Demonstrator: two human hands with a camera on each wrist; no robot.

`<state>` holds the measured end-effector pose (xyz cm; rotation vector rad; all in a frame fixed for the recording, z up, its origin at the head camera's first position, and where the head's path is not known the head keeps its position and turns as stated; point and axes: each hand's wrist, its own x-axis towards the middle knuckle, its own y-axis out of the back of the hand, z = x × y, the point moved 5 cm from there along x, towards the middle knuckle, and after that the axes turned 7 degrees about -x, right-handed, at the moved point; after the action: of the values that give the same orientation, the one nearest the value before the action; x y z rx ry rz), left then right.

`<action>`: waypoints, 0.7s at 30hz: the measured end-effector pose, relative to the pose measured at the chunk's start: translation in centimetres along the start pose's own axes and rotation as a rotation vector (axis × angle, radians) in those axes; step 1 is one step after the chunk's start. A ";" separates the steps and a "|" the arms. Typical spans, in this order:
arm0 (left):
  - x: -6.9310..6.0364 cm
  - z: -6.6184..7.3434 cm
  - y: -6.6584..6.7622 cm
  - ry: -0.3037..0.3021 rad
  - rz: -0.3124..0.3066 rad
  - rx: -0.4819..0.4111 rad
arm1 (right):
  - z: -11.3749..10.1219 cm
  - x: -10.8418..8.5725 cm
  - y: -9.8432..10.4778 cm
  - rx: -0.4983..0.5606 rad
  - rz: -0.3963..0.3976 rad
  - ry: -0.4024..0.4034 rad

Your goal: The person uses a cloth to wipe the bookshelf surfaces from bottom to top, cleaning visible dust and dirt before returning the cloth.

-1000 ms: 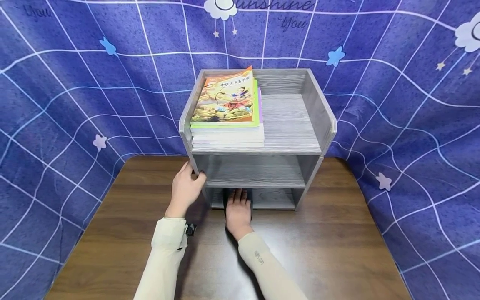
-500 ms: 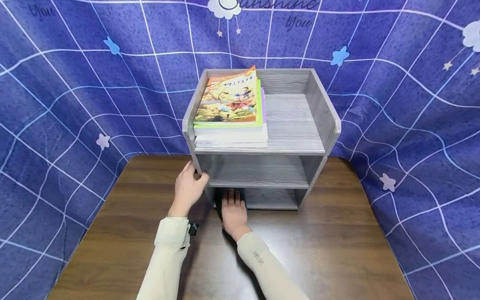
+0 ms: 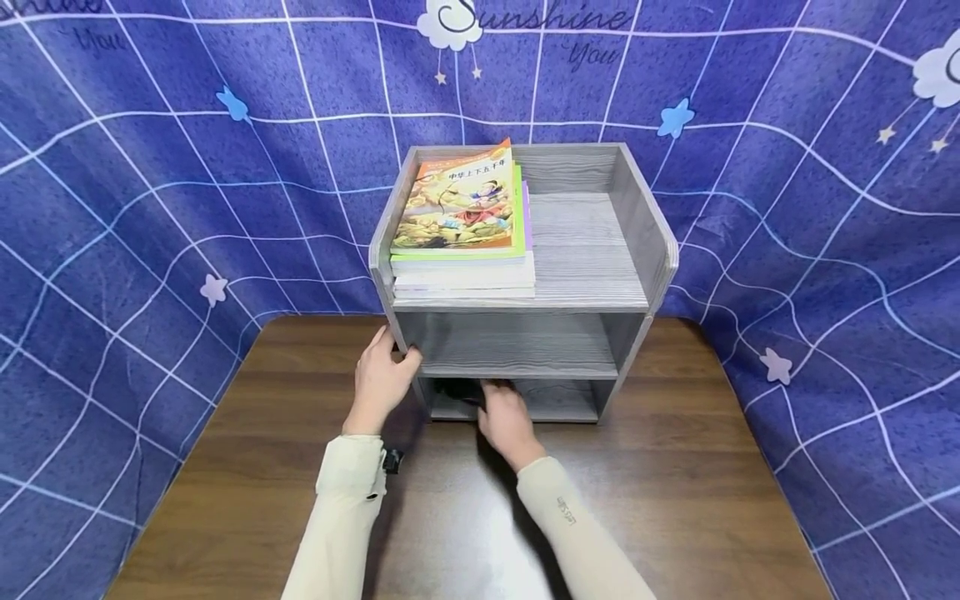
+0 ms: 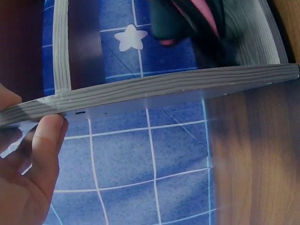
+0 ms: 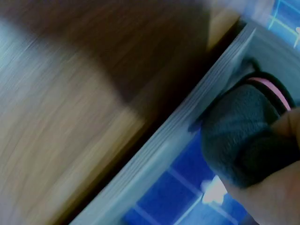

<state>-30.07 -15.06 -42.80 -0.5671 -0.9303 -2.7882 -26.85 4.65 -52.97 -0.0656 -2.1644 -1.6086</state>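
A grey wood-grain shelf unit [image 3: 517, 372] has my left hand [image 3: 378, 383] at its left side panel; in the left wrist view that hand [image 4: 33, 164] grips the panel edge [image 4: 154, 86] between thumb and fingers. My right hand [image 3: 510, 425] reaches into the bottom compartment beside a dark item [image 3: 459, 389]. In the right wrist view the right hand [image 5: 276, 192] pinches this soft, dark green-black item [image 5: 234, 126] with a pink stripe. The left wrist view shows the dark item [image 4: 171, 21] too, blurred, inside the panel.
A stack of books [image 3: 457, 208] lies on the left of the top shelf, against the side panel. The unit stands at the back of a brown wooden table [image 3: 675, 500]. Blue patterned cloth [image 3: 825, 208] hangs behind and at both sides.
My right hand has shifted right and turned, its fingers no longer lying flat over the dark item, which now shows to their left. The left hand stays on the panel.
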 end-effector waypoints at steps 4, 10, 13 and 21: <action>-0.1 -0.1 -0.2 0.010 -0.001 -0.003 | 2.9 -0.9 1.2 -0.139 0.077 -0.022; -0.1 0.0 -0.1 0.020 0.007 -0.004 | 7.3 -2.8 1.3 -0.301 0.020 -0.095; -0.2 0.0 0.0 0.011 0.017 0.004 | 8.7 -3.8 1.1 -0.351 0.017 -0.136; -0.2 0.0 0.0 0.005 0.015 -0.007 | 9.8 -4.6 0.6 -0.277 -0.034 -0.239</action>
<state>-29.89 -15.02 -42.88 -0.5659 -0.9117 -2.7795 -25.63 14.87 -56.31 -0.3220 -2.1043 -1.9998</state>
